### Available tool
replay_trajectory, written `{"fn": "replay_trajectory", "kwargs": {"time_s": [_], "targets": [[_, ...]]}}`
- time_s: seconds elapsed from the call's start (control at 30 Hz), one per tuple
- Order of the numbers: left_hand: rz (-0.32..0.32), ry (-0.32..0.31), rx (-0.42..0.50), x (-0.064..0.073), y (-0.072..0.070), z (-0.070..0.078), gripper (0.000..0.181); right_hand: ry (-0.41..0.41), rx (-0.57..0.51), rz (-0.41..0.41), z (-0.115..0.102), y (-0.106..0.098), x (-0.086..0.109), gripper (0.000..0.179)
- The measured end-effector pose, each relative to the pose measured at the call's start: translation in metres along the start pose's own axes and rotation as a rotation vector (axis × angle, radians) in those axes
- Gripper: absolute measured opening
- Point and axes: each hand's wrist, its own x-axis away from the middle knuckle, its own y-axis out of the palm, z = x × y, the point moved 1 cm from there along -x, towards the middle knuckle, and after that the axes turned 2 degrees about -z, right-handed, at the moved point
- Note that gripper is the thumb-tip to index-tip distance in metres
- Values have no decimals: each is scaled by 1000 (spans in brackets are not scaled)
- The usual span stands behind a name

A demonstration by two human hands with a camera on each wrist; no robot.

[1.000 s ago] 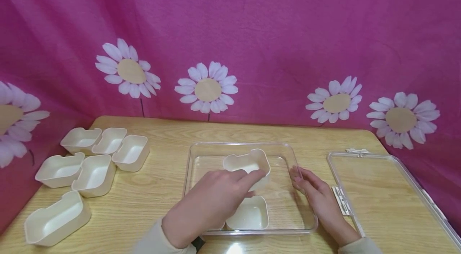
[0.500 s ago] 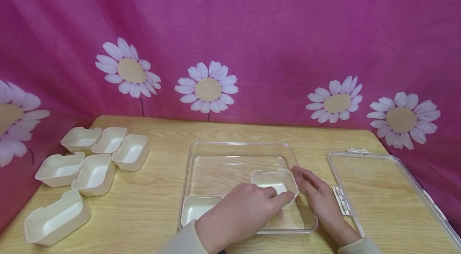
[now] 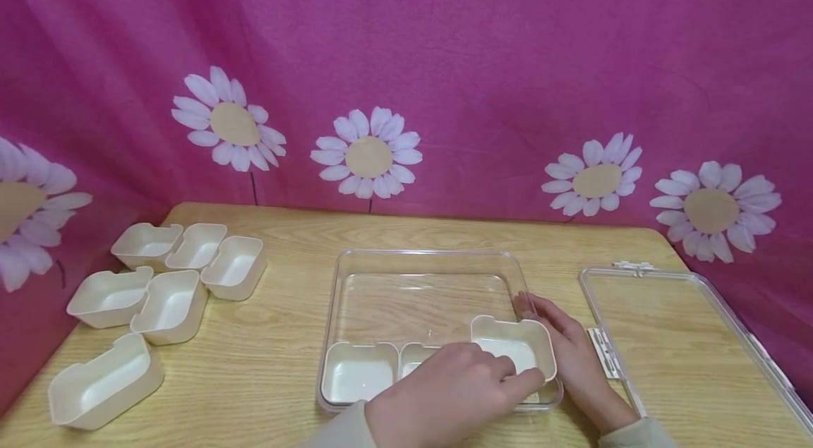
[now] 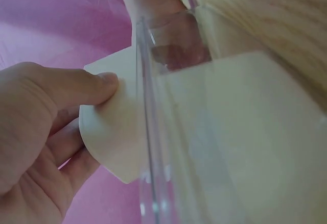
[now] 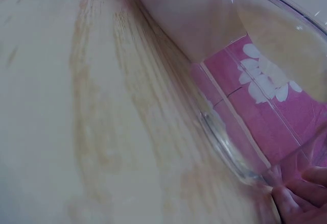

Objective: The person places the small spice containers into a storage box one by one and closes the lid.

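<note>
Clock = head view, box's centre as hub. L hand grips a cup at approx 4 o'clock, by the box's near R corner; L wrist view shows thumb pressed on cup wall. That cup's rim sits higher than its neighbours'; can't tell if its base touches box floor. R hand is relaxed, grasping nothing, fingers resting vs. box's wall at approx 3.

Two cups are down in box along near edge, side by side: 1st cup at 8, 2nd cup at approx 6, partly hid by L hand. Six loose cups stand upright on table at approx 9. Lid w/ white clips lies flat at 3, past R hand. Pink cloth w/ daisies hangs at 12.
</note>
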Motion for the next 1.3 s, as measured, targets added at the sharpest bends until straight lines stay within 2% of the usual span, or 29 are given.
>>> {"fn": "replay_trajectory", "kwargs": {"time_s": [0.13,0.27,0.47,0.83,1.1,1.3], "targets": [[14,14,-10,-3,5,5,32,-29,-44,-14,1,-1,1,52],[-3,20,-4,-5,9,9,27,-35,-92,-34,2,-1,1,54],[18,22,-78,-5,16,13,19,-9,-75,-22,0,0,1,53],[27,23,-114,-3,22,16,10,-18,-65,-17,-2,3,-2,49],[-38,41,-126,-3,27,18,14,-62,-110,-22,-2,5,-3,47],[-75,51,-120,-3,30,20,18,-63,-93,-24,-1,4,-3,47]]}}
